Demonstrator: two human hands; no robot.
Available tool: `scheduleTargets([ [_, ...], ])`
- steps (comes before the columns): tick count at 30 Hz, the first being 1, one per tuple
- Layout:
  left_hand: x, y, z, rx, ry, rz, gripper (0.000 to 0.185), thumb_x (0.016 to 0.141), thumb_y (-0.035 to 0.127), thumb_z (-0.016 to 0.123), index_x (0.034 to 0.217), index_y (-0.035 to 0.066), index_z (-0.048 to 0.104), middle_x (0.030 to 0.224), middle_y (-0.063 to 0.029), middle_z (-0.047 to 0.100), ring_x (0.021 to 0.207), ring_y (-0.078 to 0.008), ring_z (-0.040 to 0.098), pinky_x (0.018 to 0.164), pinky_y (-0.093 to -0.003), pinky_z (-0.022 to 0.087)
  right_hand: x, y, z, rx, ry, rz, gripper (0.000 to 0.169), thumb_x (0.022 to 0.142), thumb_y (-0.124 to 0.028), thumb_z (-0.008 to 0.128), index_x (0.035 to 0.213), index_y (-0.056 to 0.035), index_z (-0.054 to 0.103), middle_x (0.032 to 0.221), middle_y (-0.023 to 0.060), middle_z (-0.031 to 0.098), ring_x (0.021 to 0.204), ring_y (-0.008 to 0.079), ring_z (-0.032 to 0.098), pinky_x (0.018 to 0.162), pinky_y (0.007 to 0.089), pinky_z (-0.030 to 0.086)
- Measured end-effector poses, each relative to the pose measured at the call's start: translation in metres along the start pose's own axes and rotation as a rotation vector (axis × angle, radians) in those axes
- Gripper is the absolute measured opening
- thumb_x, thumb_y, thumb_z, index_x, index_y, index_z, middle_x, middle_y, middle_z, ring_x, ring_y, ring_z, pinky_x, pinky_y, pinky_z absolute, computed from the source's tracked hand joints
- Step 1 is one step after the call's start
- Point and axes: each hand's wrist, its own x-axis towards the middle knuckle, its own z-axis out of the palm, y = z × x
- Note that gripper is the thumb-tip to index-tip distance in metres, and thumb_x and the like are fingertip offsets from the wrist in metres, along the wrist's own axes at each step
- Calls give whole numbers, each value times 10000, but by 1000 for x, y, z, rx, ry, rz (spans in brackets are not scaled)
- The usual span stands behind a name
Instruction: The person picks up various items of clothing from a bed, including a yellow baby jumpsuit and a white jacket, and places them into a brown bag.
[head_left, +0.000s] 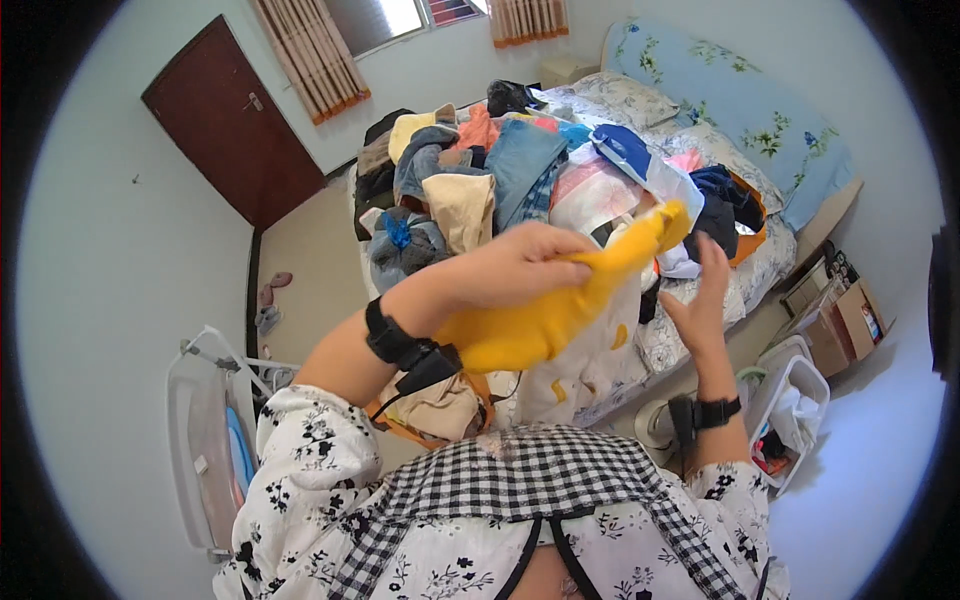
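A bright yellow garment (517, 330) is stretched across in front of me, held up above the bed's near edge. My left hand (536, 259) pinches its upper side between thumb and fingers. One bunched end of the cloth points to the right, close to my right hand (701, 300), whose thumb and fingers are spread with nothing between them. Below the yellow cloth hangs a white fabric with yellow shapes (592, 375); how it is supported is hidden. Just beyond my hands lies a heap of clothes, with blue jeans (521, 169) and a beige cloth (461, 210).
The bed (712, 300) carries the heap, a blue-and-white plastic bag (630, 154) and pillows (626, 97). An orange bag of clothes (480, 397) stands near my waist. At right are a white basket (814, 435) and cardboard boxes (847, 330); at left, a folded white rack (202, 450).
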Motion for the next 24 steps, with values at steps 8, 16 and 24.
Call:
scheduleTargets([
  [8, -19, -9, 30, 150, -399, 231, 258, 955, 137, 611, 1145, -37, 621, 1010, -132, 691, 911, -193, 638, 838, -313, 490, -8, 5, 41, 302, -594, -116, 821, 631, 12, 702, 1404, -166, 493, 1462, 215, 403, 1389, 403, 344, 1154, 445, 282],
  [16, -27, -20, 46, 49, -458, 270, 228, 952, 142, 603, 1100, -29, 631, 925, -150, 679, 784, -229, 637, 738, -331, 498, -112, -12, 53, 720, -1307, -9, 532, 770, -297, 775, 1247, -118, 622, 1286, 136, 615, 1217, 335, 560, 1024, 390, 436],
  [24, -26, -38, 41, 7, -444, 290, 215, 932, 97, 637, 1095, -43, 639, 1009, -180, 685, 931, -326, 657, 822, -380, 506, -57, -40, 69, 758, -1062, 188, 628, 821, -228, 754, 1383, -103, 502, 1304, 126, 577, 1202, 267, 544, 1052, 395, 400],
])
